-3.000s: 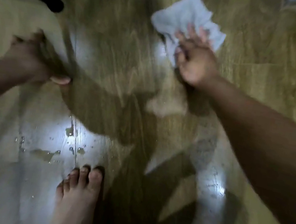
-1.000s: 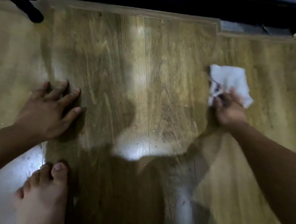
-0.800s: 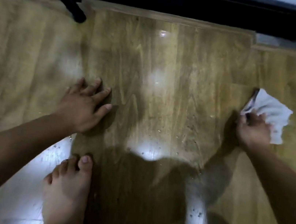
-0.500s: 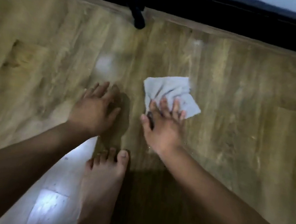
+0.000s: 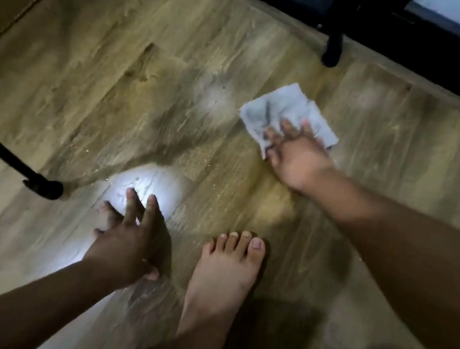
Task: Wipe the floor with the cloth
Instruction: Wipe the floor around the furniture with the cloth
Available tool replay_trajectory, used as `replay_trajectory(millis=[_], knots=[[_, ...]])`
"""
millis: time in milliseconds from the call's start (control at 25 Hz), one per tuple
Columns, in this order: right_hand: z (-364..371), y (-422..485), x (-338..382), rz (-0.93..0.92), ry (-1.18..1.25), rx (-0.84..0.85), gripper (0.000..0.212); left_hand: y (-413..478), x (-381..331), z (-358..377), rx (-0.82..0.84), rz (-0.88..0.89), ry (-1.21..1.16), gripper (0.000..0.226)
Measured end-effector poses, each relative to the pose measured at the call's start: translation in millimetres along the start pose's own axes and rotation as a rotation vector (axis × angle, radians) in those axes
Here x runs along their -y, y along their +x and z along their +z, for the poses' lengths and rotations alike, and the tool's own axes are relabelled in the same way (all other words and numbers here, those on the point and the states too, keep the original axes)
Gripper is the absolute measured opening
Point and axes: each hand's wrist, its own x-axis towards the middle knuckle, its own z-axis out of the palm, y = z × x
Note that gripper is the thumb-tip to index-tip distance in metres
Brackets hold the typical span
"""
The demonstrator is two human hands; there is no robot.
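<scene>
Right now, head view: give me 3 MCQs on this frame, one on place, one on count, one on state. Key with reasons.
1. Where is the cloth relative to the bare foot?
A. Beyond it, toward the dark baseboard
B. Under its toes
C. Behind its heel

2. How many black furniture feet rest on the floor?
A. None
B. Two
C. Five

3. What is the left hand doing?
A. Gripping the cloth
B. Lifted high off the floor
C. Spread on the floor, holding nothing

Key:
1 A: the cloth lies farther out than the toes, under the right hand.
2 B: one black foot at left, another black foot at top.
3 C: its fingers are splayed on the bright patch, while only the right hand presses the cloth.
</scene>
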Motion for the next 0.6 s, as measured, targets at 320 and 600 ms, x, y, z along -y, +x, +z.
replay_trajectory(millis=[320, 600], knots=[[-12.1, 36.3, 3.7, 0.07, 0.071, -0.059, 0.052, 4.4, -1.9, -4.5, 0.017, -0.011, -0.038, 0.151], [-4.2, -28.5, 16.2, -0.191, -0.163, 0.243, 0.06, -16.1, -2.6, -33.6, 0.004, 0.083, 0.053, 0.117]])
